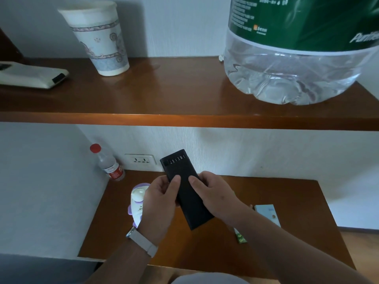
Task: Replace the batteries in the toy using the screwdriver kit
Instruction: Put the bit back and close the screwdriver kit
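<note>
Black screwdriver kit case (185, 193): held tilted above bench (287, 201); pale marks at far end unreadable.
Left hand (160, 203): fingers curled round case's left edge.
Right hand (215, 195): fingers gripping right edge, tips hidden underneath.
Toy (137, 198): white-purple, on bench, half hidden behind left hand.
Packets (268, 214): partly covered by right forearm.

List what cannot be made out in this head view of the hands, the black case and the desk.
White and purple plastic toy: head view, largely behind the left hand; battery cover unseen.
Black rectangular screwdriver kit case, also held by the right hand: bits at its far end too small.
Large clear plastic water jug: cut off by top and right edges.
Pale flat box: print too small.
</note>
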